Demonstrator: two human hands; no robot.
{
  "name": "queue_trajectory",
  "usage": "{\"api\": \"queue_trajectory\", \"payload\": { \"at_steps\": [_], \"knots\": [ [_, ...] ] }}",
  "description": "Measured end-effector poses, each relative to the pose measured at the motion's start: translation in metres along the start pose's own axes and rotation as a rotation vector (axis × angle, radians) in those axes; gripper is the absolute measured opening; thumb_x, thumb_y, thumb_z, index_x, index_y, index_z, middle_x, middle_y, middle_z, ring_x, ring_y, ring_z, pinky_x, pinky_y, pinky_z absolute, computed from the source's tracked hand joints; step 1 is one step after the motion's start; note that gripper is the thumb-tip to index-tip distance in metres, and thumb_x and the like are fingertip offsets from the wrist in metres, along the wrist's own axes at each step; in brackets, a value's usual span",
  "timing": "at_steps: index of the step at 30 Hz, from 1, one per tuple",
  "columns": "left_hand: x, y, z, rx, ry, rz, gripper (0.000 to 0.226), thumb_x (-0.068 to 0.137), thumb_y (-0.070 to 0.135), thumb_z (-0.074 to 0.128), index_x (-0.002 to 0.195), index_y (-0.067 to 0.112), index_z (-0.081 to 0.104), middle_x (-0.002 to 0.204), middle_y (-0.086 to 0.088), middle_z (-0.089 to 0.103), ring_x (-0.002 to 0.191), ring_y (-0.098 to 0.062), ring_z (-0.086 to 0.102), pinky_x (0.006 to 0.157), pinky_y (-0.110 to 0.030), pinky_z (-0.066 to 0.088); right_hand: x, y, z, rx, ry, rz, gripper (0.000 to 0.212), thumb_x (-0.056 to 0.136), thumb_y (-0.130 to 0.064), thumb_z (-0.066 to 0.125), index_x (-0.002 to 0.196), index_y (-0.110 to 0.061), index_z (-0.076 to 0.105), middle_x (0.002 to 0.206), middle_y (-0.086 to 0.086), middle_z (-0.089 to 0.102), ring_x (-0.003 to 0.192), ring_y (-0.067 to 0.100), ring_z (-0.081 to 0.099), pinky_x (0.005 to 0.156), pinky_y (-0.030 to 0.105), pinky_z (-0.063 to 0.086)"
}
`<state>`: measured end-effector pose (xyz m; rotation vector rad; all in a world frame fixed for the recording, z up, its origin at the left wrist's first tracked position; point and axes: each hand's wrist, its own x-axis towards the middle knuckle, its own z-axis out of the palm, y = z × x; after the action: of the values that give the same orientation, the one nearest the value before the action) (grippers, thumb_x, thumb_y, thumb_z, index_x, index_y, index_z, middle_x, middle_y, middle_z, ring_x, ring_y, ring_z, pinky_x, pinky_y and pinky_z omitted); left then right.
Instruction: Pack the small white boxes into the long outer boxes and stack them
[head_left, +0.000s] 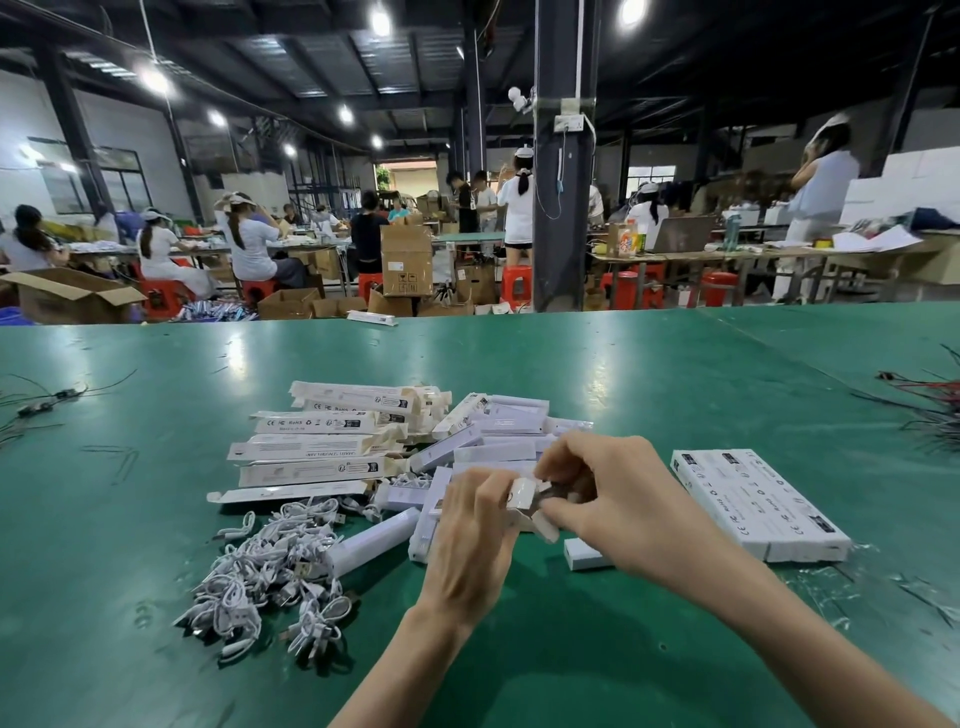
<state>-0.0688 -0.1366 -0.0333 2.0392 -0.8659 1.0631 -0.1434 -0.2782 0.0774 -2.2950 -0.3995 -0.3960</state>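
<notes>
Head view: a white outer box (523, 498), end flaps open, is gripped by the left hand (470, 530) and pinched by the right hand (618, 499) above the table (675, 364); its contents are hidden. Rightward, closed boxes (758, 504) are laid side by side.

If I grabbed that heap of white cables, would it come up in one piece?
Probably partly. The coiled white cables look thin and floppy, so they would likely droop. Their loops overlap, so several may tangle and lift together. They seem light and unlikely to roll.
</notes>
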Motion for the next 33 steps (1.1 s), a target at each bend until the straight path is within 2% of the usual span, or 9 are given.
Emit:
{"api": "queue_trajectory", "payload": {
  "at_steps": [4,8,12,17,22,27,29,31,33],
  "knots": [
    [0.0,0.002,0.0,0.007,-0.003,-0.011,0.046,0.075,-0.003,0.051,0.114,0.015,0.036,0.091,-0.015,0.053,0.078,-0.021,0.045,0.061,-0.036,0.045,0.003,0.004,0.002,0.127,-0.007,0.056,0.022,0.066,0.0,0.078,0.061,-0.018,0.065,0.05,-0.014,0.058,0.047,-0.001,0.046,0.049,0.012,0.037],
    [-0.001,0.0,0.001,0.012,0.011,-0.039,0.052,0.072,-0.008,0.057,0.113,0.015,0.035,0.092,-0.014,0.052,0.079,-0.018,0.042,0.064,-0.033,0.043,0.005,0.008,0.004,0.115,0.005,0.023,0.027,0.071,-0.003,0.079,0.064,-0.029,0.073,0.064,-0.013,0.06,0.056,0.001,0.05,0.057,0.012,0.039],
    [-0.001,0.001,0.002,0.046,0.039,-0.017,0.057,0.068,-0.012,0.062,0.112,0.014,0.036,0.098,-0.009,0.046,0.08,-0.018,0.04,0.067,-0.031,0.037,0.008,0.011,0.002,0.081,-0.043,0.017,0.043,0.076,-0.004,0.076,0.057,-0.042,0.067,0.072,-0.007,0.058,0.055,0.003,0.046,0.055,0.014,0.038],
    [0.005,0.01,0.002,0.086,0.107,0.07,0.036,0.076,0.002,0.039,0.111,0.011,0.038,0.098,0.001,0.037,0.08,-0.016,0.039,0.068,-0.029,0.036,0.012,0.009,0.012,-0.045,0.009,0.047,0.039,0.067,-0.005,0.074,0.048,-0.03,0.051,0.06,-0.009,0.048,0.053,-0.002,0.045,0.051,0.014,0.035],
    [0.005,0.013,-0.002,0.053,0.088,0.065,0.038,0.075,0.0,0.034,0.111,0.012,0.036,0.097,-0.001,0.036,0.079,-0.017,0.038,0.066,-0.033,0.035,0.017,0.013,0.019,0.044,-0.068,0.122,0.028,0.071,0.001,0.064,0.065,-0.02,0.046,0.057,-0.011,0.047,0.048,0.002,0.041,0.048,0.015,0.035],
    [0.005,0.012,-0.005,-0.129,0.091,-0.03,0.036,0.087,0.009,0.044,0.12,0.015,0.032,0.1,-0.017,0.052,0.084,-0.029,0.055,0.069,-0.039,0.044,0.018,0.017,0.008,0.556,-0.284,0.06,0.019,0.082,-0.009,0.068,0.097,-0.021,0.065,0.085,-0.004,0.06,0.066,0.011,0.053,0.061,0.017,0.046],
    [0.005,0.011,-0.006,-0.193,0.106,-0.052,0.04,0.088,0.009,0.045,0.124,0.018,0.03,0.105,-0.011,0.053,0.088,-0.027,0.059,0.074,-0.031,0.046,0.019,0.019,0.004,0.645,-0.388,-0.014,0.022,0.084,-0.016,0.068,0.104,-0.026,0.069,0.095,0.003,0.063,0.078,0.017,0.058,0.073,0.02,0.049],
    [0.006,0.011,-0.008,-0.22,0.126,-0.067,0.051,0.085,0.001,0.051,0.124,0.025,0.028,0.106,-0.004,0.052,0.088,-0.019,0.058,0.079,-0.018,0.043,0.02,0.019,0.003,0.706,-0.43,-0.065,0.023,0.084,-0.021,0.069,0.106,-0.026,0.07,0.094,-0.003,0.067,0.082,0.017,0.058,0.078,0.022,0.049],
    [0.007,0.011,-0.009,-0.23,0.137,-0.056,0.051,0.084,0.0,0.052,0.121,0.024,0.028,0.104,-0.006,0.052,0.087,-0.019,0.058,0.077,-0.019,0.045,0.02,0.02,0.005,0.713,-0.386,-0.097,0.02,0.084,-0.022,0.068,0.104,-0.024,0.072,0.093,-0.003,0.067,0.078,0.015,0.057,0.075,0.023,0.05]
  ]
}}
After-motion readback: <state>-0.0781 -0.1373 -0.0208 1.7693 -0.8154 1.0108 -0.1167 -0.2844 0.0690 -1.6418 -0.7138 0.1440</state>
